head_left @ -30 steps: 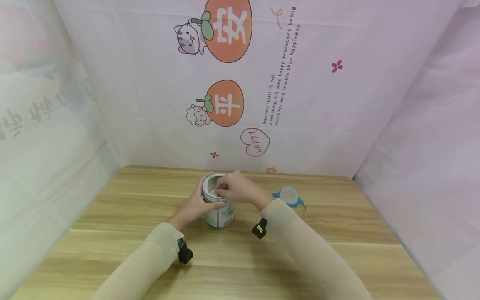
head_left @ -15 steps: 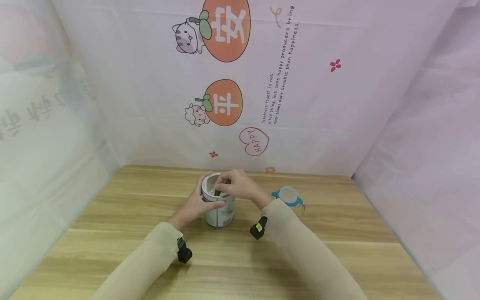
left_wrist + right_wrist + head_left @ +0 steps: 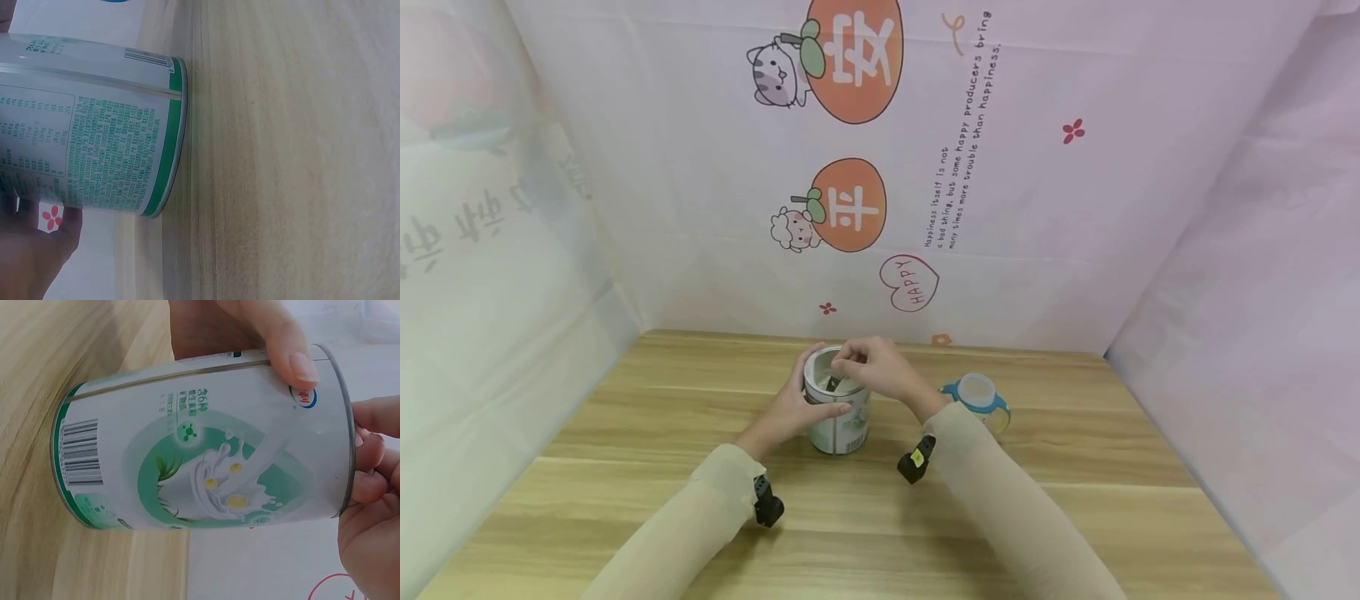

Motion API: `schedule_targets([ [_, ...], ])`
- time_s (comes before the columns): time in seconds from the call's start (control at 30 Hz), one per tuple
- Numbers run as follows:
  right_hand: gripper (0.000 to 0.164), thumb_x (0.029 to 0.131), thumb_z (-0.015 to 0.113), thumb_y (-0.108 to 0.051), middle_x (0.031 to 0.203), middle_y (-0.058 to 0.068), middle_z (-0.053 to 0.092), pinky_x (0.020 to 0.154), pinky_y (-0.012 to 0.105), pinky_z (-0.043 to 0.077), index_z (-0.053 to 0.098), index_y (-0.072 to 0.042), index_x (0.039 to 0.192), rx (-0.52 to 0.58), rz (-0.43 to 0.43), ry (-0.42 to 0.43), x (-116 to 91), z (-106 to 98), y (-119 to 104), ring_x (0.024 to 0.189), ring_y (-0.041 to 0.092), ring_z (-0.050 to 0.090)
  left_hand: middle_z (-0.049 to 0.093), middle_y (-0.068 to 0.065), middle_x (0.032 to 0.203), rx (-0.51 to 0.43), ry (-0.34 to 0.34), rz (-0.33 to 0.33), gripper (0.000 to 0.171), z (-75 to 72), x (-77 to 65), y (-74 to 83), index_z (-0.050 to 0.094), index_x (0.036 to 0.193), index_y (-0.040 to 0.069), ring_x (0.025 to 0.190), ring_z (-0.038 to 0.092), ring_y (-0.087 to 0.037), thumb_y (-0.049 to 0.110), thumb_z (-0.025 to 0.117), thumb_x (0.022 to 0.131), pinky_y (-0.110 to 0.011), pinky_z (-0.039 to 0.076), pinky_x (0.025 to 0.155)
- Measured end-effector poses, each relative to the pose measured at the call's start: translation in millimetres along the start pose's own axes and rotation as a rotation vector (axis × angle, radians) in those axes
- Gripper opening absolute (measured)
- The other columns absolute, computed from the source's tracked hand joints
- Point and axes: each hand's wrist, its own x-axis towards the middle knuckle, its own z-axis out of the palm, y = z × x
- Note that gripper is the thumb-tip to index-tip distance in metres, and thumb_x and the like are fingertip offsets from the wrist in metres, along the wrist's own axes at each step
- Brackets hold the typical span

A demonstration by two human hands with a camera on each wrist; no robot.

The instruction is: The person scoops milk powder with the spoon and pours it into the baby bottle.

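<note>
A white and green milk powder tin (image 3: pixel 842 429) stands upright and open-topped on the wooden table. My left hand (image 3: pixel 790 417) grips its left side, with the thumb across the front near the rim. The right wrist view shows that thumb pressing the tin's printed wall (image 3: pixel 219 462). Over the mouth, my right hand (image 3: pixel 880 371) has curled fingers pinching a short dark thing (image 3: pixel 832 383) that reaches down inside; its kind is not clear and its lower end is hidden. In the left wrist view the tin (image 3: pixel 112 137) shows its small-print side, with fingers behind it.
A cup with a blue rim and handles (image 3: pixel 1000 404), a pale round top and a yellowish body stands right of the tin, partly behind my right forearm. Printed cloth (image 3: pixel 1022 208) walls the table (image 3: pixel 700 400) at the back and sides.
My right hand has lifted slightly at the tin's mouth, and the dark thing beneath its fingers has come into sight. My left hand and the tin stay in place.
</note>
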Motion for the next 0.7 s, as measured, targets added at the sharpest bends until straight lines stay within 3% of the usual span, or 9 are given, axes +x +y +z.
schedule_targets([
  [0.3, 0.017, 0.097, 0.066, -0.023, 0.072, -0.001, 0.057, 0.057, 0.025, 0.041, 0.072, -0.010, 0.089, 0.071, 0.051, 0.053, -2.8, -3.9, -4.2, 0.067, 0.012, 0.048, 0.039, -0.011, 0.149, 0.021, 0.013, -0.008, 0.105, 0.1, -1.2, 1.2, 0.015, 0.154, 0.045, 0.129, 0.048, -0.034, 0.030, 0.088, 0.079, -0.060, 0.037, 0.105],
  [0.53, 0.016, 0.097, 0.065, -0.022, 0.074, 0.001, 0.059, 0.057, 0.025, 0.041, 0.074, -0.009, 0.092, 0.104, 0.057, 0.104, -5.0, -7.3, -1.8, 0.066, 0.013, 0.047, 0.035, -0.013, 0.152, 0.023, 0.011, -0.033, 0.110, 0.0, 0.1, 2.9, 0.010, 0.159, 0.035, 0.132, 0.045, -0.037, 0.024, 0.087, 0.081, -0.061, 0.034, 0.107],
  [0.7, 0.019, 0.097, 0.064, -0.019, 0.074, 0.002, 0.060, 0.057, 0.026, 0.041, 0.074, -0.003, 0.095, 0.160, 0.076, 0.145, -6.9, -9.9, 3.9, 0.065, 0.013, 0.047, 0.035, -0.015, 0.153, 0.022, 0.014, -0.039, 0.110, -0.2, 1.0, 1.3, 0.011, 0.158, 0.037, 0.132, 0.045, -0.038, 0.022, 0.087, 0.080, -0.061, 0.035, 0.107],
])
